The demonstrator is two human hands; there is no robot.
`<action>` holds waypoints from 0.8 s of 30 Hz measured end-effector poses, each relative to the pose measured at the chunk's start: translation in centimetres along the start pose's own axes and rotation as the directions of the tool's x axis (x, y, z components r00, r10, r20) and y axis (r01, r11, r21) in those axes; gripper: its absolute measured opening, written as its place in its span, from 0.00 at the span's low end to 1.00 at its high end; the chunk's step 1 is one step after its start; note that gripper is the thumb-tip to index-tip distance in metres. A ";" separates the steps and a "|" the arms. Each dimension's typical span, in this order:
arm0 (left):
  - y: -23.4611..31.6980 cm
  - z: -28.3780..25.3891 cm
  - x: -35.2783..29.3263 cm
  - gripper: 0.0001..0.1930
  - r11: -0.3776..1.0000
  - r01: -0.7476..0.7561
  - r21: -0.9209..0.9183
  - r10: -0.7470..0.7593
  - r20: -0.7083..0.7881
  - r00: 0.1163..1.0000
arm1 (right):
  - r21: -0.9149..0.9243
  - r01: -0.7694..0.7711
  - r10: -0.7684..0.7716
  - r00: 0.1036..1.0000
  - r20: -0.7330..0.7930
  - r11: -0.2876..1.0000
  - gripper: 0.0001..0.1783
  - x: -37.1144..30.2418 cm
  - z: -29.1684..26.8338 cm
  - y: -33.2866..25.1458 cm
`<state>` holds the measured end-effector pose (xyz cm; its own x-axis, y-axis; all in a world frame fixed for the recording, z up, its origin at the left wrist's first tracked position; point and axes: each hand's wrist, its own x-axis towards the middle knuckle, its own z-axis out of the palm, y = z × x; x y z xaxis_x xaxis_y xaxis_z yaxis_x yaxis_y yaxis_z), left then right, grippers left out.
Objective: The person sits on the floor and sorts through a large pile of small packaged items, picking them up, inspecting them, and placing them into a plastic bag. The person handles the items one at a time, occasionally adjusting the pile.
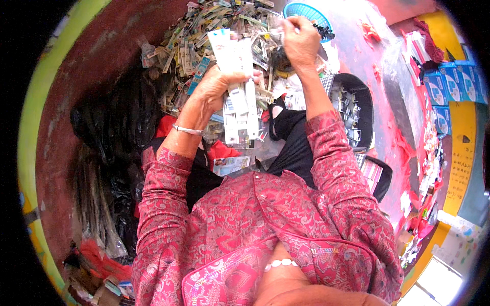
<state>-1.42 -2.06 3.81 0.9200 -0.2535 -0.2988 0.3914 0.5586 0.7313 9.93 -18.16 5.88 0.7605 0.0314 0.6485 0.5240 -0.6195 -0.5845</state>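
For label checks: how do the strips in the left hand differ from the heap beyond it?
Number: the held strips are few; the heap has a great many pieces.
Color: the held strips look mostly white; the heap mixes pale, yellowish and blue.
Pose: the left hand holds the held strips; the heap lies jumbled.
Shared: long, narrow shapes.

a gap ran between my left hand (217,85) and right hand (302,43), the white packets (237,109) I held narrowed it, a packet heap (186,51) blocked straight ahead, black plastic bags (120,112) crowded my left, a blue basket (304,9) and black case (364,99) hemmed my right
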 end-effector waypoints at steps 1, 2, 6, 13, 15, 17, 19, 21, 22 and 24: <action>-0.2 -0.7 0.5 0.19 1.000 -0.002 -0.018 0.001 -0.049 0.999 | 0.057 -0.030 0.031 0.999 -0.027 0.998 0.06 0.3 -0.4 0.1; -0.4 -1.4 1.1 0.16 0.996 -0.023 -0.084 0.013 -0.116 0.993 | 0.285 -0.163 0.153 0.987 0.057 0.945 0.06 -0.1 -0.3 -0.2; -0.5 -2.0 2.3 0.12 0.986 -0.101 -0.130 0.073 -0.208 0.975 | 0.495 -0.225 0.103 0.960 0.262 0.839 0.05 -2.6 -0.3 -3.5; 0.2 -3.6 2.8 0.11 0.910 -0.145 -0.388 -0.006 -0.364 0.932 | 0.200 0.528 -0.551 0.679 0.484 0.826 0.07 -6.3 1.1 -6.1; 1.3 -3.9 2.4 0.11 0.899 -0.267 -0.346 0.102 -0.428 0.898 | 0.325 0.384 -0.479 0.431 0.765 0.864 0.07 -6.0 -1.5 -5.1; 1.9 -5.5 2.8 0.11 0.882 -0.344 -0.323 0.159 -0.484 0.861 | 0.396 0.083 -0.399 0.358 0.844 0.914 0.06 -4.6 -3.3 -3.8; 2.1 -4.7 2.7 0.12 0.911 -0.300 -0.284 0.120 -0.512 0.851 | 0.298 -0.126 -0.164 0.609 0.776 0.946 0.06 -3.1 -4.6 -1.9; 1.7 -4.4 3.1 0.13 0.907 -0.316 -0.279 0.137 -0.514 0.847 | 0.228 -0.386 0.139 0.723 0.677 0.894 0.11 -1.5 -4.9 0.2; 1.5 -4.3 3.3 0.13 0.906 -0.320 -0.275 0.141 -0.517 0.844 | 0.209 -0.442 0.223 0.740 0.634 0.872 0.15 -1.0 -5.1 -0.1; 1.3 -4.0 3.4 0.13 0.915 -0.308 -0.260 0.132 -0.529 0.839 | 0.217 -0.283 0.093 0.782 0.616 0.934 0.17 -1.5 -4.6 -1.2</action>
<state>2.30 1.00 1.27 0.8329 0.2786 -0.4783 0.0801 0.7943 0.6022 6.38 -21.02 7.85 0.8800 0.4500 0.1522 0.3578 -0.4171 -0.8355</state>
